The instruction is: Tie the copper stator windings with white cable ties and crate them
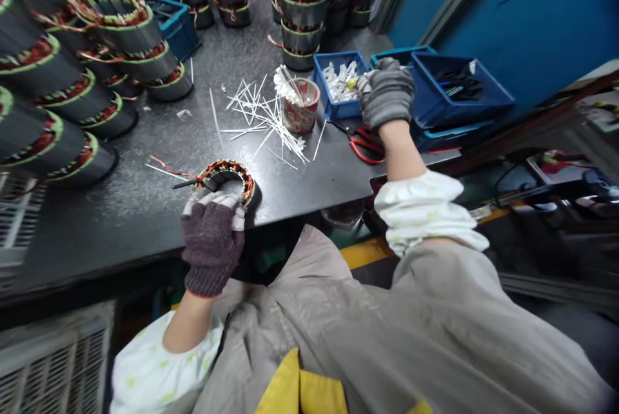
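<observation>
In a dark knit glove, the left hand (213, 240) grips the rim of a round copper-wound stator (227, 177) at the table (120, 220) edge. The grey-gloved right hand (385, 95) curls over a blue plastic bin (322, 72); whether it holds anything is unclear.

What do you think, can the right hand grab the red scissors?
Probably yes. The right hand is at the blue bin, and the red scissors lie on the table just under its wrist, uncovered. It would only need to pull back a little. The left hand is busy holding the stator ring.
</observation>
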A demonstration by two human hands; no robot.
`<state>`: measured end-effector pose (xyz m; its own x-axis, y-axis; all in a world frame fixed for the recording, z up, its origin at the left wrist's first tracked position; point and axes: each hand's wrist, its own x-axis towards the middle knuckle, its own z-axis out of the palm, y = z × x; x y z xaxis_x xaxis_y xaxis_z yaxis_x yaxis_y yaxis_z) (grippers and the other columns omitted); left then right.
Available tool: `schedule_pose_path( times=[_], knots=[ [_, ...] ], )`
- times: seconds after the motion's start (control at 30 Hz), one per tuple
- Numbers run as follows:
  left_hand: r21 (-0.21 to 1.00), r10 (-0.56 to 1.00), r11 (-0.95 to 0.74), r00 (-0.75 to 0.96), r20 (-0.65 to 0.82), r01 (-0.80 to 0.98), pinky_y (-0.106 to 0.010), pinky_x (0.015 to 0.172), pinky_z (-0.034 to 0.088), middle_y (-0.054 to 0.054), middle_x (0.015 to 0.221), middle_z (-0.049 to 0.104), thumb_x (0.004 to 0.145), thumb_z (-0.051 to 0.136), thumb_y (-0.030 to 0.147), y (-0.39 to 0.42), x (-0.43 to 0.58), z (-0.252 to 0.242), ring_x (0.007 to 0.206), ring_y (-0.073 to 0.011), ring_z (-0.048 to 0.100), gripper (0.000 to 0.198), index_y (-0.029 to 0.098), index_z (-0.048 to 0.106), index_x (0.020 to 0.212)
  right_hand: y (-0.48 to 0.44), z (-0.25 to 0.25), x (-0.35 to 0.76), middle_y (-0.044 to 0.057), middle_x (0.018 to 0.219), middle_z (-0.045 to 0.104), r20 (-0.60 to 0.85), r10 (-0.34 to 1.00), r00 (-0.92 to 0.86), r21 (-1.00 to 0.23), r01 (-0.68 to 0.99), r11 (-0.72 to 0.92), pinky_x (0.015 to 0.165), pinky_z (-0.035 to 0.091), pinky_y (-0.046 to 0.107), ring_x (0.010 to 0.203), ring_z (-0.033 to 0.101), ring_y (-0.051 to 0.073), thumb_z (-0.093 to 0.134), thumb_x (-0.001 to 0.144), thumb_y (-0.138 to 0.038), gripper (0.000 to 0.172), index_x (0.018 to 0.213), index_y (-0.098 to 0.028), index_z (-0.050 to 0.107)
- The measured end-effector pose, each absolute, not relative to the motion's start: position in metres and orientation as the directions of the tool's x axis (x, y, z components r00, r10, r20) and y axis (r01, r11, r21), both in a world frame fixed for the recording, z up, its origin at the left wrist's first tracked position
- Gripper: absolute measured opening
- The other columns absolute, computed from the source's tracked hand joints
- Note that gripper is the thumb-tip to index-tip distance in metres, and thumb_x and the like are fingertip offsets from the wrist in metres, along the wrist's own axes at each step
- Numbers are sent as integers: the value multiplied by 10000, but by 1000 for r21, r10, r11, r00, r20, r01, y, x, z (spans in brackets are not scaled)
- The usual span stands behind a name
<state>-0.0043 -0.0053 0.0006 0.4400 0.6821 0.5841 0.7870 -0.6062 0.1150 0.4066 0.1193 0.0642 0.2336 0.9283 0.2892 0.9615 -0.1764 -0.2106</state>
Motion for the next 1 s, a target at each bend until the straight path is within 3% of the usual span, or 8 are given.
schedule_pose_path(
  times=[0.13,0.23,0.33,0.5,0.57,0.67,0.83,1.0],
  knots=[
    [87,682,-594,444,581,799,-576,1145,473,-144,1139,783,981,582,210,-7,-3,3,1186,-355,702,248,193,689,1204,185,75,410,340,1095,738,137,940,313,-119,947,-298,1072,444,518,1321,625,424,563,973,-353,608,516,48,556],
    [93,669,-598,433,604,796,-559,1146,472,-120,1112,787,981,576,208,-7,-2,2,1171,-337,711,254,212,687,1210,196,86,399,333,1019,757,67,958,277,-55,960,-274,1058,468,503,1297,662,403,768,839,-348,661,381,-77,376],
    [108,666,-611,435,606,784,-556,1192,449,-100,1116,790,974,582,194,-8,-3,1,1189,-319,710,285,227,677,1241,166,108,406,319,997,776,25,971,237,7,971,-237,1012,501,506,1210,725,384,765,891,-336,559,478,-29,549],
    [189,773,-543,399,494,818,-703,1273,294,-120,1380,729,976,571,213,-15,-2,9,1419,-374,589,345,258,699,1294,61,112,432,156,1056,824,131,987,94,-62,994,-87,865,518,340,952,766,189,631,1042,-404,352,1124,-113,809],
    [198,810,-515,398,431,834,-745,1280,233,-116,1399,721,971,571,222,-16,-3,11,1460,-388,550,364,279,715,1300,26,98,432,125,1050,824,9,1000,30,-183,983,-28,831,525,295,883,745,162,656,1052,-338,261,1139,-145,809],
    [173,807,-530,431,403,830,-665,1283,303,-106,1253,772,971,543,220,-12,-6,11,1351,-339,637,364,272,730,1279,-2,81,413,191,1141,800,-138,986,95,-44,994,-102,853,540,361,963,752,248,643,1069,-280,254,1187,-117,797],
    [132,763,-559,445,469,819,-605,1234,400,-101,1173,783,979,526,256,-6,-9,6,1258,-328,684,323,249,726,1234,4,83,396,221,1221,767,2,980,198,-39,979,-198,850,511,386,1049,727,287,516,1125,-297,354,1222,-92,788],
    [153,746,-554,406,528,818,-577,1242,406,-102,1164,783,1016,516,259,-9,-4,3,1233,-310,692,283,219,695,1232,-17,70,409,181,1068,800,93,995,17,-359,933,18,865,534,385,948,731,243,557,1100,-286,307,1119,-127,819]
  ],
)
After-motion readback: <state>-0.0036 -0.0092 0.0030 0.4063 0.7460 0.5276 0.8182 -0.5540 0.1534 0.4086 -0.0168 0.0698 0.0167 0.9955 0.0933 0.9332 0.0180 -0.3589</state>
